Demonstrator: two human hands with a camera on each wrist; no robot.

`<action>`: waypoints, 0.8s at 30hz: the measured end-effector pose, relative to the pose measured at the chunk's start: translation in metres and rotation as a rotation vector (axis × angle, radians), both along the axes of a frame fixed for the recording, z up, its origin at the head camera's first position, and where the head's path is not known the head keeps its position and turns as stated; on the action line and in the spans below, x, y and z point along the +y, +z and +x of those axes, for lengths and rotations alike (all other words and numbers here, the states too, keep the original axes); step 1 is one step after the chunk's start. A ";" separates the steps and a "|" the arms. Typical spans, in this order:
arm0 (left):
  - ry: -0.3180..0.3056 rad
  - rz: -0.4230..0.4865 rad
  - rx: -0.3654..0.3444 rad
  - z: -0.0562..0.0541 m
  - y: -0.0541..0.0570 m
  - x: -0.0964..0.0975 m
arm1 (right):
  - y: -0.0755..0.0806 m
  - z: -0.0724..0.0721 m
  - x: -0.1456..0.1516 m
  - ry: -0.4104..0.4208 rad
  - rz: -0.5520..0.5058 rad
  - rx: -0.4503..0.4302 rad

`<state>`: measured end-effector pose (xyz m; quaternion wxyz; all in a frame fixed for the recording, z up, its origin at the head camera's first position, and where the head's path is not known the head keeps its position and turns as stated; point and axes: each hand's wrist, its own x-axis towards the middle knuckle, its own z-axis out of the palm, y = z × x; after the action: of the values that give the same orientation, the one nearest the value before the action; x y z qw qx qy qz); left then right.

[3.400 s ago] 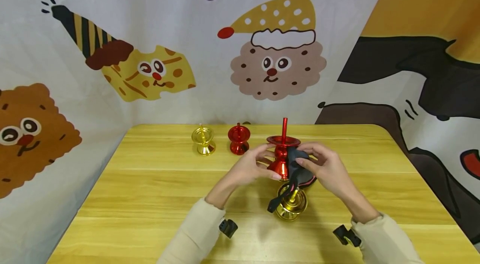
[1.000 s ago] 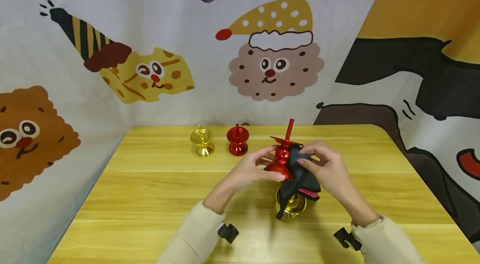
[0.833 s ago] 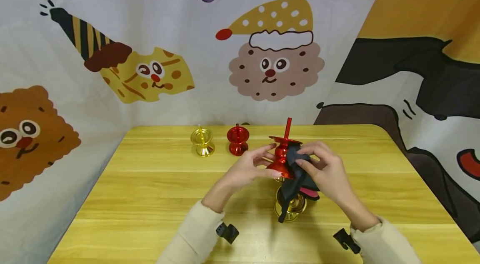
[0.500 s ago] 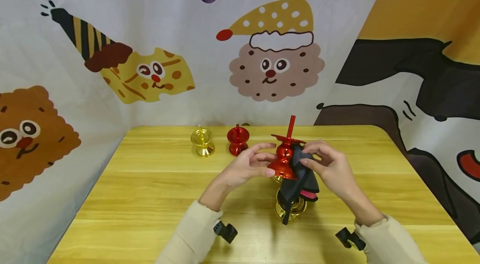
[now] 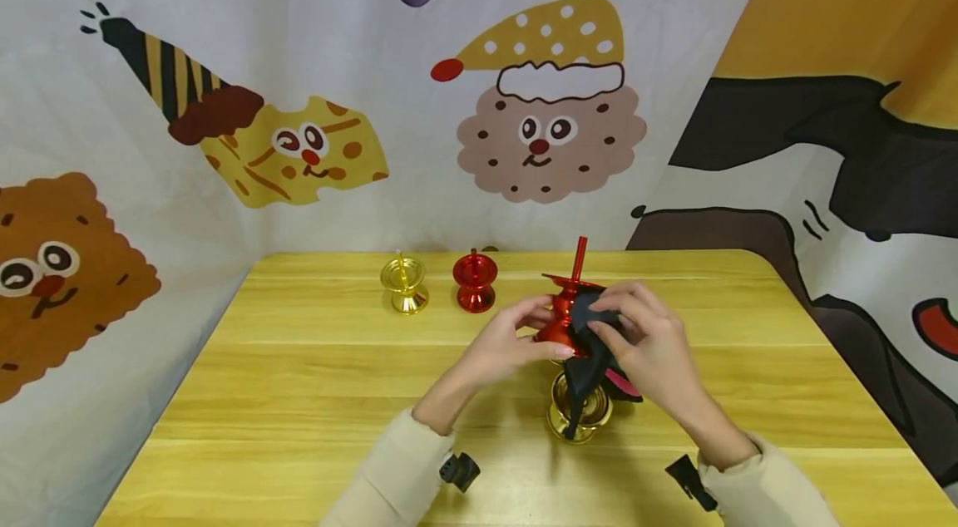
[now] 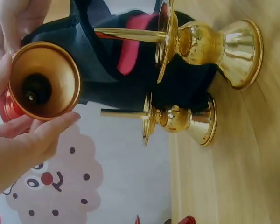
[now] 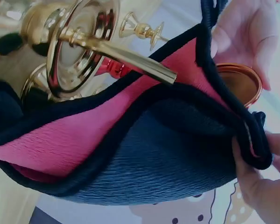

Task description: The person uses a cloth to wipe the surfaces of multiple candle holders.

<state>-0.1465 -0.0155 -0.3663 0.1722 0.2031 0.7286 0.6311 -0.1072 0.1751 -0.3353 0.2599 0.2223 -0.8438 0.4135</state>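
Observation:
Above the right-centre of the table, my left hand (image 5: 497,348) grips a shiny red candlestick (image 5: 556,333) by its base and lower stem. It tilts, its spike leaning right; the left wrist view shows its hollow base (image 6: 67,79). My right hand (image 5: 654,344) pinches a dark cloth (image 5: 587,373) with a pink inner side (image 7: 79,140) and holds it against the red stem. The cloth's loose part hangs over a gold candlestick (image 5: 595,411) standing below. A second gold candlestick (image 6: 175,119) stands behind, mostly hidden in the head view.
Near the table's back edge stand a small gold candlestick (image 5: 405,286) and a small red candlestick (image 5: 475,282). The wooden table (image 5: 314,394) backs onto a printed curtain (image 5: 419,136).
The red candlestick has gone from nearly upright to tilted, turning slightly in my left hand. My left fingers loosened half a second ago and now grip again. The cloth has shifted along the stem.

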 end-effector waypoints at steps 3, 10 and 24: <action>-0.019 0.032 -0.011 0.000 0.001 -0.004 | -0.002 -0.002 0.004 0.084 -0.065 -0.009; -0.110 0.164 -0.074 -0.001 0.003 -0.011 | -0.007 -0.009 0.018 0.241 -0.278 -0.191; 0.036 0.087 0.003 -0.015 0.021 -0.010 | -0.005 -0.009 0.014 0.192 -0.230 -0.244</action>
<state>-0.1611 -0.0257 -0.3452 0.1510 0.1984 0.7041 0.6649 -0.1163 0.1890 -0.3400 0.1388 0.2191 -0.7912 0.5539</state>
